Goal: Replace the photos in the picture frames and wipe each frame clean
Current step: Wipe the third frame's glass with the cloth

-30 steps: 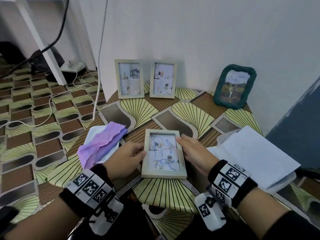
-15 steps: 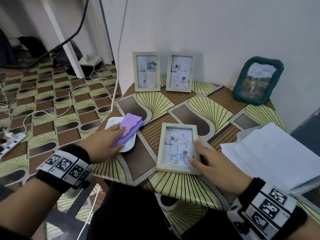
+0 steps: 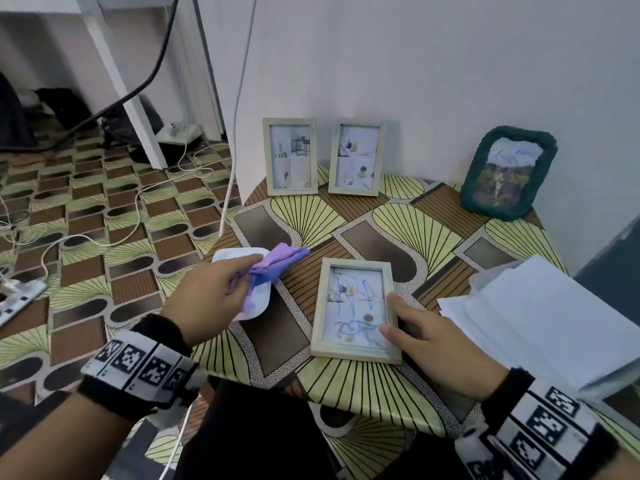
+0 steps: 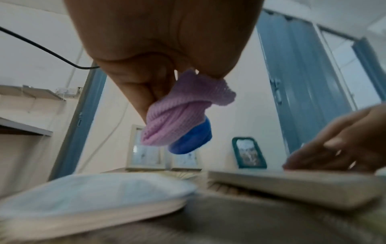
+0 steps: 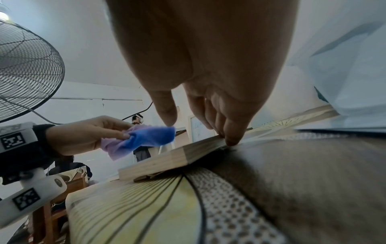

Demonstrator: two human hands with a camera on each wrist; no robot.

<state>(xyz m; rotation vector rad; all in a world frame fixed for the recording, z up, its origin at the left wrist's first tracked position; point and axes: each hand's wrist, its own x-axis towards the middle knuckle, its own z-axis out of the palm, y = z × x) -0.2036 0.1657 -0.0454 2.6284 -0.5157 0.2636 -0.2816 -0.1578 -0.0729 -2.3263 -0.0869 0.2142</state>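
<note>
A pale wooden frame (image 3: 353, 308) lies flat near the table's front edge, with blue scribbles on its glass. My right hand (image 3: 412, 330) rests on its right side, fingers straight and pressing the rim (image 5: 188, 153). My left hand (image 3: 211, 292) pinches a purple and blue cloth (image 3: 273, 265) and holds it lifted just above a white tray (image 3: 239, 258); the cloth (image 4: 181, 115) hangs bunched from my fingers. Two more pale frames (image 3: 290, 155) (image 3: 356, 159) and a green frame (image 3: 507, 173) stand against the wall.
A stack of white paper sheets (image 3: 540, 317) lies on a clear box at the right of the table (image 3: 408, 223). Cables and a power strip (image 3: 17, 299) lie on the patterned floor to the left. A fan (image 5: 25, 69) stands behind.
My left hand left the frame, reached left to the tray and picked up the cloth, which now hangs lifted off the tray. My right hand stayed on the frame's right side.
</note>
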